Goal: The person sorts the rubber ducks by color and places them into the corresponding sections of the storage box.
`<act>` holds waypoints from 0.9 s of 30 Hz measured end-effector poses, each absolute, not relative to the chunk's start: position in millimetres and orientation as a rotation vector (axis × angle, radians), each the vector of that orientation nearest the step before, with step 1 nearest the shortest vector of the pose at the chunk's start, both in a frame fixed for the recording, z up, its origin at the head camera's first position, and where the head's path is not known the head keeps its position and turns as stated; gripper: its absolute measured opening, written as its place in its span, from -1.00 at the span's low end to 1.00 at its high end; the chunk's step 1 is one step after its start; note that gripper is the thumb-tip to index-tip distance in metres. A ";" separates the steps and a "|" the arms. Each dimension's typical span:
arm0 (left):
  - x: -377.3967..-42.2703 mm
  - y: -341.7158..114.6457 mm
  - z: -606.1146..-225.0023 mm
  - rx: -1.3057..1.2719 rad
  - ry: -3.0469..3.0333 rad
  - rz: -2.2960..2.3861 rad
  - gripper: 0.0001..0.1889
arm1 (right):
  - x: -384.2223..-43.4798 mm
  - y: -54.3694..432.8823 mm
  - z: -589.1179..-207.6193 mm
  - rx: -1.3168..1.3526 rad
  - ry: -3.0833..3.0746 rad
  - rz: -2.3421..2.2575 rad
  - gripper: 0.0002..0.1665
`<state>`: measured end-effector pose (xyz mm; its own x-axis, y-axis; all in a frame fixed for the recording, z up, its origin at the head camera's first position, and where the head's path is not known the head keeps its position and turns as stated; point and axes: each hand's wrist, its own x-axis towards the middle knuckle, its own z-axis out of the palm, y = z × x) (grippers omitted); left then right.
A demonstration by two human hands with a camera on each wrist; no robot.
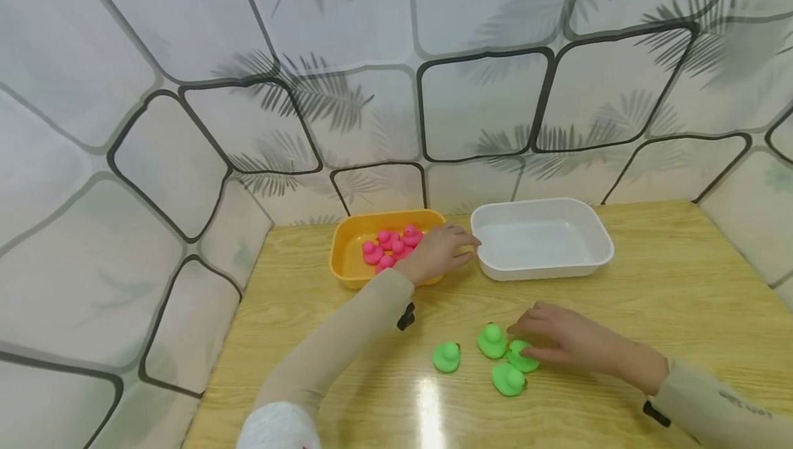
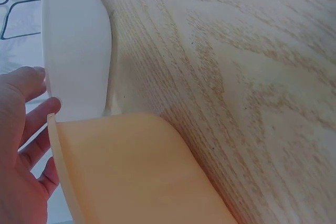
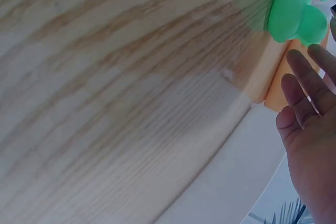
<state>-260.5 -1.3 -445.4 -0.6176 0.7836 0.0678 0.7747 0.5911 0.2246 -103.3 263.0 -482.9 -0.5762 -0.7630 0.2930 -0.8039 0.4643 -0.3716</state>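
L hand point(image 1: 436, 253) placed at white tray point(image 1: 545, 273), 9 o'clock rim, prob. for steadying; R hand point(image 1: 560, 335) poised beside green duck point(image 1: 517, 361), tray's 6 o'clock; both loosely spread, nothing gripped.

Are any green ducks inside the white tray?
No, in the head view the white tray shows a bare floor and all four green ducks sit on the wooden table.
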 end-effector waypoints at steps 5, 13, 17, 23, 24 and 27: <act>-260.0 0.7 -447.0 1.316 2.816 0.374 -0.65 | -102.1 261.9 -484.6 1.425 -2.595 0.724 -0.67; -257.5 6.2 -448.5 1.208 2.901 0.370 -0.60 | -101.1 262.7 -485.3 1.462 -2.586 0.721 -0.67; -254.9 8.9 -446.9 1.161 2.931 0.366 -0.59 | -101.2 264.8 -485.2 1.461 -2.572 0.732 -0.69; -252.9 11.0 -447.0 1.136 2.941 0.364 -0.58 | -103.0 270.6 -481.7 1.428 -2.588 0.718 -0.69; -252.8 11.1 -447.5 1.136 2.941 0.363 -0.58 | -103.8 272.0 -480.2 1.415 -2.601 0.714 -0.69; -252.6 11.3 -449.3 1.142 2.941 0.366 -0.58 | -106.4 276.6 -474.0 1.371 -2.641 0.704 -0.69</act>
<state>-252.6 11.3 -449.3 -0.7409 0.6617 0.1150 0.6697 0.7149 0.2010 -106.4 276.6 -474.0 -0.5952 -0.7537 0.2787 -0.7924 0.4928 -0.3595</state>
